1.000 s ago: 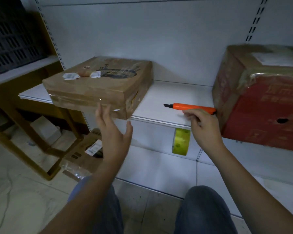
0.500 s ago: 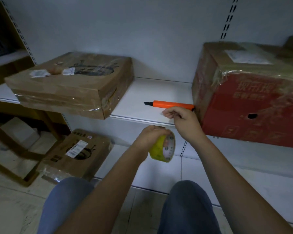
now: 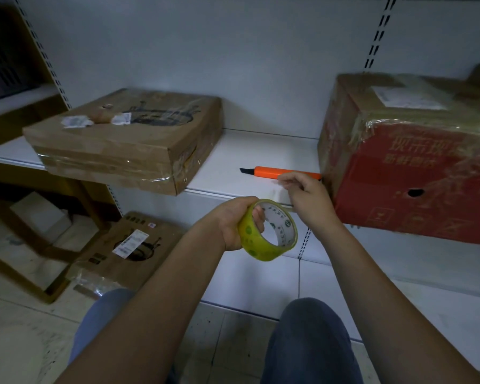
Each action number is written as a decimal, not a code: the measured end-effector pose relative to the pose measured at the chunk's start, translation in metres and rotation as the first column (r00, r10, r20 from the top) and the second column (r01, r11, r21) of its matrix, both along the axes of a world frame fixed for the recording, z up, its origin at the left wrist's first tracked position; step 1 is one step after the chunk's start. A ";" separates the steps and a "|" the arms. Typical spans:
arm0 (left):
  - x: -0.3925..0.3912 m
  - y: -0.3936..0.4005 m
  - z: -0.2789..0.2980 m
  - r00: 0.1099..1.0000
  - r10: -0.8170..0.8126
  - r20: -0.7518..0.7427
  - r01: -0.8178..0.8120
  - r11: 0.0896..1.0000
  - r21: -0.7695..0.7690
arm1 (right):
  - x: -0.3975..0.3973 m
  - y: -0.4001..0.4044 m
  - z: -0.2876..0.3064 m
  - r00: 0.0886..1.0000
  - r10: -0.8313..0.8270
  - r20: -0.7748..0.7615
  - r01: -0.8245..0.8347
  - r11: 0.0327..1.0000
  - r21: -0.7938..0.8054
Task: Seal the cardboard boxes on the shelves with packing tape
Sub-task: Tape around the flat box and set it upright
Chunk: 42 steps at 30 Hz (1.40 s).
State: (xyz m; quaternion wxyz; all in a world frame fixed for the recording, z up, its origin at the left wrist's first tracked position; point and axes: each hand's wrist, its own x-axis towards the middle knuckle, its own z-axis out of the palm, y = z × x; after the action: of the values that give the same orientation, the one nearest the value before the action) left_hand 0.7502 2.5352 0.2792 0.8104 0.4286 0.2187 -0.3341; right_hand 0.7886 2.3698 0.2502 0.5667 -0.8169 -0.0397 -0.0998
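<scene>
Yellow tape is being pulled off its roll here, so the step in hand looks like getting a free strip ready for a box. The tape roll [image 3: 268, 231] is gripped by the left hand [image 3: 234, 221], with the thumb curled into the hole and the other fingers wrapped round the outside. The right hand [image 3: 306, 194] is held just above and to the right of the roll, fingers [image 3: 287, 180] curled in a pinch; a thin clear strip seems to be stretched from the roll up to them, but it is too faint to be sure.

To do this well, the roll should be held still and the strip pulled slowly and straight, so it is not twisted or stuck to itself. Enough should be drawn out to cross a whole box seam.

Just behind the roll, on the white shelf [image 3: 261, 151], an orange knife [image 3: 279, 173] is lying, close to the right fingertips. Left of the roll a flat brown box [image 3: 128, 142] is set on the shelf. Right of the roll a big red box [image 3: 410, 167] is standing, near the right hand.
</scene>
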 end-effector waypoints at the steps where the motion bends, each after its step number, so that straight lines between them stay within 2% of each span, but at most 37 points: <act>1: -0.001 0.000 0.001 1.000 0.015 0.018 -0.015 0.999 0.030 | -0.001 0.001 0.001 1.000 -0.010 -0.002 0.010 1.000 -0.006; 5: -0.010 -0.012 0.003 0.982 0.048 0.182 -0.094 0.963 0.253 | -0.006 0.004 0.007 0.998 -0.036 0.044 0.040 0.995 -0.089; 9: -0.016 -0.024 -0.002 0.935 0.044 0.352 -0.214 0.860 0.462 | -0.015 0.005 0.017 0.997 0.045 -0.063 -0.053 0.989 -0.135; 14: -0.020 -0.031 0.001 0.909 0.028 0.415 -0.255 0.826 0.503 | -0.011 0.007 0.023 0.990 0.041 -0.138 -0.071 0.973 -0.220; 17: -0.022 -0.030 -0.003 0.901 -0.022 0.434 -0.251 0.789 0.561 | -0.012 0.011 0.026 0.997 -0.048 -0.056 0.034 0.972 -0.233; 19: -0.022 -0.029 -0.004 0.889 -0.062 0.453 -0.254 0.757 0.601 | -0.015 0.014 0.024 0.998 -0.064 -0.017 0.059 0.977 -0.203; 21: -0.024 -0.026 -0.002 0.857 -0.109 0.504 -0.287 0.711 0.642 | -0.020 0.018 0.021 0.999 -0.054 0.005 0.054 0.996 -0.073; 24: -0.030 -0.017 0.006 0.793 -0.074 0.605 -0.386 0.707 0.592 | -0.024 0.027 0.029 0.999 -0.003 0.052 -0.002 0.995 0.096; 27: -0.042 -0.003 0.011 0.757 0.005 0.653 -0.440 0.743 0.504 | -0.024 0.047 0.038 0.989 0.084 0.118 -0.098 0.989 0.114; 32: -0.061 0.034 0.008 0.720 0.071 0.690 -0.504 0.737 0.450 | -0.020 0.106 0.037 0.973 0.091 0.213 -0.113 0.989 0.092; 36: -0.075 0.072 -0.008 0.579 0.025 0.815 -0.632 0.646 0.429 | -0.023 0.156 0.041 0.950 0.154 0.271 -0.184 0.979 0.087; 39: -0.077 0.093 -0.012 0.571 0.020 0.821 -0.694 0.546 0.469 | -0.017 0.176 0.051 0.941 0.135 0.310 -0.183 0.975 0.129; 42: -0.070 0.099 -0.012 0.570 -0.001 0.821 -0.708 0.507 0.492 | -0.013 0.184 0.057 0.937 0.111 0.331 -0.175 0.970 0.171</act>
State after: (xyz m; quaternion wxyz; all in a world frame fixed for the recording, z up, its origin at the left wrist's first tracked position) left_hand 0.6804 2.6341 0.2675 0.5994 0.7707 0.0873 0.1979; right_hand 0.7757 2.5539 0.3071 0.6371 -0.7244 -0.1801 -0.1924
